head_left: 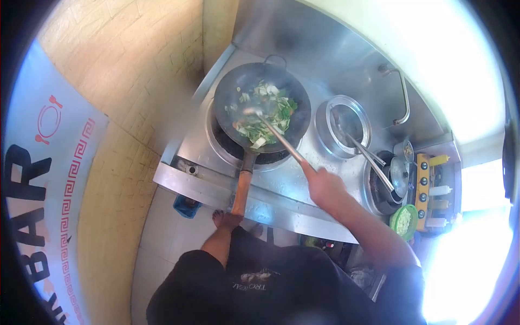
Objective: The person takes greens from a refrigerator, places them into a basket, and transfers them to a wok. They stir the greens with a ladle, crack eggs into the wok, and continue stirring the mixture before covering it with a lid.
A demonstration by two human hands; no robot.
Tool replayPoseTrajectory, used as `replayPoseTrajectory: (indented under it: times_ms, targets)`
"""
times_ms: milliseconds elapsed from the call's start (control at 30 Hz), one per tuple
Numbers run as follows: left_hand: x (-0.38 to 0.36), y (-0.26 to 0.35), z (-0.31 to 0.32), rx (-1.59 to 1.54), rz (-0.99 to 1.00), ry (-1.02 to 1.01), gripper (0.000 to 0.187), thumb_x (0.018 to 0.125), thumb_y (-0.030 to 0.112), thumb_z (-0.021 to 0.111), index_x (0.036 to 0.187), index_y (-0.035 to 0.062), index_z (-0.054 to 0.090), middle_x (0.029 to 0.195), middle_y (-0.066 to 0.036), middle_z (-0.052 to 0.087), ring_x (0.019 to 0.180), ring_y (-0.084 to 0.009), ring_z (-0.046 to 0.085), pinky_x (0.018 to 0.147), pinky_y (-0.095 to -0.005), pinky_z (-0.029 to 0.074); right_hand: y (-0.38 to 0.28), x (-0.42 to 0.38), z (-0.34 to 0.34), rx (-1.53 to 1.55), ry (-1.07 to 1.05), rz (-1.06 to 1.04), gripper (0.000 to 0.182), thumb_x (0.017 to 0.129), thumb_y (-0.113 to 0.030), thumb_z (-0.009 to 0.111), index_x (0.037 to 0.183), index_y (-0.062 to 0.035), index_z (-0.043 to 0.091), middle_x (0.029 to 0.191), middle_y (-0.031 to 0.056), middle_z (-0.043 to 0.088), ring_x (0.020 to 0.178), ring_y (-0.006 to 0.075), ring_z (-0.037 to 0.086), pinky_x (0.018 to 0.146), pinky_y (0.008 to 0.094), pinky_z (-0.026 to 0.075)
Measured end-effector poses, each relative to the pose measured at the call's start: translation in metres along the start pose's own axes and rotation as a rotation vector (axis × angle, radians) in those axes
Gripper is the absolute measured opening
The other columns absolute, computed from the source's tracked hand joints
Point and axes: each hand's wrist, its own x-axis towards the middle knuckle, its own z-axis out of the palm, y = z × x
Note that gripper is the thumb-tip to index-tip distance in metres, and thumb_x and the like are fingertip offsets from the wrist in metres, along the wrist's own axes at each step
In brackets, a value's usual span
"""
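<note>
A dark wok (pixel 227 97) sits over the left burner, with chopped green and white vegetables (pixel 279 111) in it. My left hand (pixel 229 219) is wrapped round the end of the wok's wooden handle (pixel 242 189). In my right hand (pixel 326 189) is a long-handled cooking ladle (pixel 287 145), gripped by its wooden end. The ladle's head lies among the vegetables, partly blurred by steam, so its exact shape is hard to make out.
Right of the wok, a round metal pot (pixel 324 127) holds long-handled utensils (pixel 368 154). Farther right are a metal bowl (pixel 400 176), a green basket (pixel 404 221) of pale chopped food and squeeze bottles (pixel 440 190). A tap (pixel 404 100) juts from the steel backsplash; a tiled wall (pixel 162 81) borders the left.
</note>
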Motion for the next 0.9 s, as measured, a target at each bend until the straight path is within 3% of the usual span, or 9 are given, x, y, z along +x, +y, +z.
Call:
replayPoseTrajectory:
  times_ms: [67, 233, 300, 367, 433, 500, 633, 700, 900]
  targets:
    - [-0.01, 0.009, 0.012, 0.06, 0.038, 0.126, 0.041, 0.091, 0.04, 0.048, 0.112, 0.0056, 0.058, 0.11, -0.01, 0.06, 0.098, -0.0247, 0.058, 0.081, -0.0416, 0.049, 0.026, -0.016, 0.008, -0.065, -0.006, 0.003, 0.048, 0.09, -0.011, 0.042, 0.137, -0.0102, 0.034, 0.09, 0.0217, 0.058, 0.073, 0.0373, 0.063, 0.061, 0.0471, 0.051]
    - [-0.129, 0.049, -0.019, -0.018, 0.07, 0.075, 0.046, 0.091, 0.044, 0.048, 0.114, 0.0047, 0.057, 0.106, -0.01, 0.061, 0.093, -0.0223, 0.062, 0.079, -0.0405, 0.051, 0.031, 0.015, 0.006, 0.07, 0.142, 0.044, 0.046, 0.088, -0.007, 0.041, 0.134, -0.0066, 0.037, 0.087, 0.0224, 0.06, 0.078, 0.0367, 0.064, 0.062, 0.0461, 0.052]
    - [-0.214, 0.082, -0.037, -0.536, 0.439, -0.447, 0.047, 0.091, 0.042, 0.051, 0.115, 0.0022, 0.055, 0.103, -0.01, 0.062, 0.089, -0.0213, 0.062, 0.08, -0.0397, 0.052, 0.017, 0.032, 0.014, 0.144, 0.156, 0.031, 0.046, 0.087, -0.006, 0.041, 0.133, -0.0052, 0.037, 0.086, 0.022, 0.06, 0.078, 0.0363, 0.064, 0.063, 0.0456, 0.052]
    - [-0.251, 0.139, -0.045, -0.731, 0.366, -0.58, 0.044, 0.09, 0.035, 0.055, 0.121, 0.0028, 0.05, 0.102, -0.01, 0.062, 0.089, -0.0212, 0.062, 0.082, -0.0412, 0.052, 0.001, 0.016, 0.015, 0.216, 0.163, 0.021, 0.046, 0.087, -0.006, 0.041, 0.133, -0.0039, 0.037, 0.085, 0.0217, 0.061, 0.078, 0.036, 0.064, 0.064, 0.0452, 0.053]
    - [-0.262, 0.191, -0.034, -0.806, 0.367, -0.436, 0.034, 0.089, 0.027, 0.06, 0.112, 0.004, 0.051, 0.095, -0.009, 0.061, 0.081, -0.0211, 0.062, 0.076, -0.0414, 0.054, -0.012, -0.025, 0.007, 0.128, 0.065, -0.043, 0.047, 0.086, -0.005, 0.042, 0.133, -0.0028, 0.037, 0.087, 0.0223, 0.06, 0.078, 0.0359, 0.064, 0.065, 0.0452, 0.053]
    - [-0.223, 0.212, -0.019, -0.545, 0.382, -0.24, 0.021, 0.088, 0.021, 0.06, 0.099, 0.0053, 0.049, 0.089, -0.009, 0.059, 0.071, -0.0207, 0.061, 0.065, -0.0398, 0.054, -0.009, -0.045, 0.021, 0.064, 0.084, -0.066, 0.048, 0.086, -0.005, 0.043, 0.134, -0.0027, 0.036, 0.088, 0.0231, 0.059, 0.077, 0.0342, 0.064, 0.065, 0.045, 0.053]
    - [-0.292, 0.224, 0.046, -0.55, 0.48, -0.247, 0.017, 0.086, 0.015, 0.06, 0.088, 0.006, 0.046, 0.079, -0.008, 0.057, 0.062, -0.0195, 0.058, 0.054, -0.0364, 0.051, 0.019, -0.044, -0.002, -0.036, 0.16, 0.055, 0.047, 0.086, -0.006, 0.045, 0.133, -0.0122, 0.042, 0.09, 0.0185, 0.06, 0.075, 0.0318, 0.064, 0.063, 0.043, 0.053]
    - [-0.317, 0.222, 0.056, -0.77, 0.429, -0.356, 0.016, 0.085, 0.013, 0.06, 0.09, 0.0039, 0.048, 0.071, -0.008, 0.056, 0.058, -0.0194, 0.057, 0.052, -0.0345, 0.049, 0.035, -0.048, -0.023, -0.065, 0.174, 0.086, 0.047, 0.086, -0.007, 0.046, 0.132, -0.0162, 0.044, 0.091, 0.0165, 0.06, 0.075, 0.0309, 0.064, 0.063, 0.0419, 0.053]
    - [-0.28, 0.236, 0.029, -0.667, 0.446, -0.338, 0.012, 0.085, 0.01, 0.058, 0.087, 0.0046, 0.048, 0.072, -0.005, 0.051, 0.06, -0.0168, 0.054, 0.052, -0.0345, 0.048, 0.034, -0.118, -0.079, -0.247, 0.155, 0.11, 0.043, 0.087, -0.01, 0.049, 0.128, -0.0208, 0.049, 0.093, 0.0149, 0.061, 0.077, 0.029, 0.065, 0.062, 0.0398, 0.053]
